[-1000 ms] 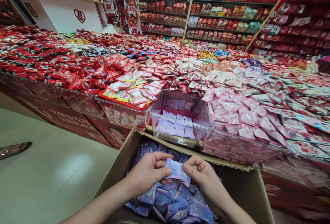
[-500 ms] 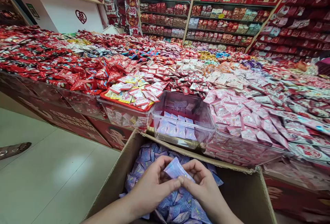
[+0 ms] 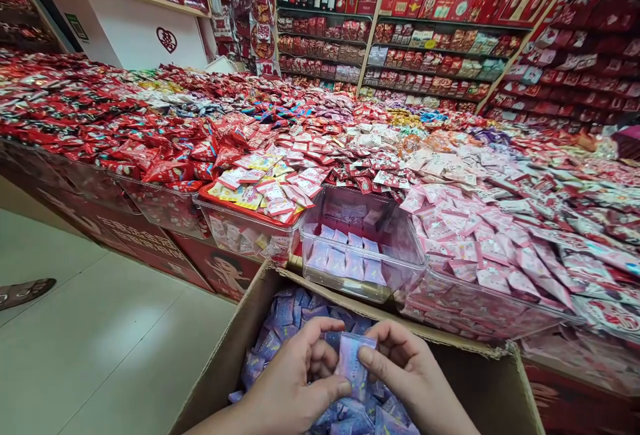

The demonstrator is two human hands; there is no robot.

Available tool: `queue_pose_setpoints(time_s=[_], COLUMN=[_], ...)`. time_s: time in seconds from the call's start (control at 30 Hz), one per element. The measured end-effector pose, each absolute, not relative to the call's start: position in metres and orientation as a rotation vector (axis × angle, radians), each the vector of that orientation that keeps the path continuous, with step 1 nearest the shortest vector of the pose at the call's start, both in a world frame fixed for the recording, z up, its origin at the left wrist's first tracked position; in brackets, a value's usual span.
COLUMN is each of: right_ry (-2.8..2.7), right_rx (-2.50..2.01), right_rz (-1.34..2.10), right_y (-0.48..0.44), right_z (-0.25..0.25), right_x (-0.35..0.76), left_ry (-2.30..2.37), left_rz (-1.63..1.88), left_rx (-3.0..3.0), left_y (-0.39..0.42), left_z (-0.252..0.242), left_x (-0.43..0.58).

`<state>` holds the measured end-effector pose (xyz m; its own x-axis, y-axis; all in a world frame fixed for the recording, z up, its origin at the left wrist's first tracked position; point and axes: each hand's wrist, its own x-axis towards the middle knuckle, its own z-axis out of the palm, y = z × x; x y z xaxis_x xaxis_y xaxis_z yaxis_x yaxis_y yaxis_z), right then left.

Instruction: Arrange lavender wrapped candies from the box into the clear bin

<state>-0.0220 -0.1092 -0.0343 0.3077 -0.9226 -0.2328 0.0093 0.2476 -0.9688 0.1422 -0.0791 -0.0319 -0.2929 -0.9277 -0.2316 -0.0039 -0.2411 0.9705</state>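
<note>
Both my hands are low in the middle, above an open cardboard box [image 3: 227, 361] full of purple candy packets [image 3: 283, 318]. My left hand [image 3: 295, 381] and my right hand [image 3: 405, 371] together pinch a small stack of purple packets [image 3: 354, 358], held upright between thumbs and fingers. Just beyond the box stands a clear plastic bin [image 3: 360, 248] with a shallow layer of the same purple packets in rows.
A long counter holds heaps of wrapped sweets: pink packets [image 3: 480, 241] at right, a red-rimmed bin of mixed packets [image 3: 250, 201] at left, red ones [image 3: 100, 128] further left. Shelves of red boxes and bottles [image 3: 400, 15] line the back. Pale floor [image 3: 90, 341] lies at left.
The packets in my hands have turned from lying slantwise to standing upright, and my hands have sunk lower in view. The view has shifted slightly down.
</note>
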Motion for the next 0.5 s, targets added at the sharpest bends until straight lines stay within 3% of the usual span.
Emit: queue_pose_setpoints(time_s=[0.3, 0.5], right_ry=[0.985, 1.039], right_rx=[-1.755, -2.007], right_rz=[-0.486, -0.432], right_y=[-0.118, -0.121], right_z=[-0.007, 0.022], right_x=[-0.025, -0.030], left_ry=[-1.720, -1.669], left_rz=[-1.300, -1.248], left_rx=[1.462, 1.321], left_y=[-0.080, -0.079], left_z=[-0.020, 0.001], left_x=[0.165, 0.177])
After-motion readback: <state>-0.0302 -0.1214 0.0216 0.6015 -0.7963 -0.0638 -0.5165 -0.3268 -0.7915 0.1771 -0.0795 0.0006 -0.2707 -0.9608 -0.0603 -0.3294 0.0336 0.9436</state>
